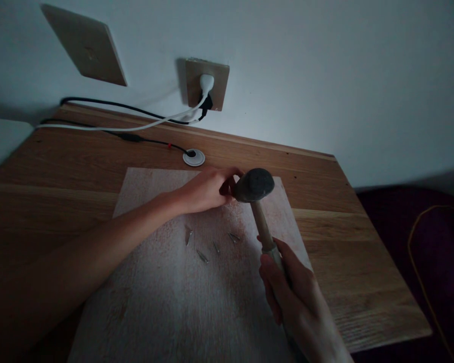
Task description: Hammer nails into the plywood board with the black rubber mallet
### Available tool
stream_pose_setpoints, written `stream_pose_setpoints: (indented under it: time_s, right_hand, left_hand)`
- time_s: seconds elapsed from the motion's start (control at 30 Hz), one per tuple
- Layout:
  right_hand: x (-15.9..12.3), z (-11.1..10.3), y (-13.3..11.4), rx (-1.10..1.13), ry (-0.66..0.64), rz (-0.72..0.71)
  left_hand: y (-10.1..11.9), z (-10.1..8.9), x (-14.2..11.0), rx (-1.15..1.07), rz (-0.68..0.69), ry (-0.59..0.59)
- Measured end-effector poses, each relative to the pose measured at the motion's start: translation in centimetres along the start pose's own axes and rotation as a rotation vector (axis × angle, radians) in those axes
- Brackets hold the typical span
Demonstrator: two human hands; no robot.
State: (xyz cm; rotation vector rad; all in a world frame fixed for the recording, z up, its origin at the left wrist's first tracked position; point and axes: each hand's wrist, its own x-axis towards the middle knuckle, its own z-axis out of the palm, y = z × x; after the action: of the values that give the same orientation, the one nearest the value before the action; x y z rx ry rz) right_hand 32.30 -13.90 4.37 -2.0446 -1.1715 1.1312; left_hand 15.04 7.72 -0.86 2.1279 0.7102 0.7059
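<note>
My right hand (295, 292) is wrapped round the handle of a mallet (255, 185), its dark head raised over the far right part of a pale wooden board (147, 312). Just behind that head, my left hand (212, 189) reaches in from the left with thumb and fingers curled into a pinch. The mallet head covers the fingertips, so what they hold is hidden. Several loose screws or nails (202, 256) lie on the board between my two hands, pointing different ways.
Under the board is a wooden desk (363, 272) with a round cable grommet (194, 158). White and black cables (136, 127) run along its back to a wall socket (208, 83). A blank wall plate (87, 48) is at upper left. Dark purple fabric (393, 222) lies beyond the right edge.
</note>
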Motion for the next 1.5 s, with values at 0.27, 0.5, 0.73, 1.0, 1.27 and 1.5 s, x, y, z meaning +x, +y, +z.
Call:
stream_pose_setpoints:
  time_s: [0.27,0.5,0.73,1.0,1.27,1.5]
  right_hand:
    - [-0.2,0.2,-0.6,0.138,-0.026,0.048]
    - [-1.3,-0.5,-1.9,0.142,0.113,0.021]
    - [-0.4,-0.4,-1.0,0.054,-0.023,0.032]
    - [0.0,0.2,0.3,0.071,0.001,0.028]
    - [-0.3,0.3,-0.5,0.102,0.003,0.035]
    - [-0.9,-0.2,-1.4,0.081,0.055,0.038]
  left_hand:
    - [-0.1,0.0,0.0,-0.027,-0.010,0.002]
    - [-0.8,0.4,-0.1,-0.065,0.038,0.013]
    - [-0.1,0.1,-0.1,-0.014,-0.002,0.008]
    - [0.1,0.1,0.0,0.004,-0.001,0.013]
    - [-0.1,0.3,-0.1,0.016,0.012,0.018]
    - [-0.3,0.3,-0.2,-0.001,0.016,-0.005]
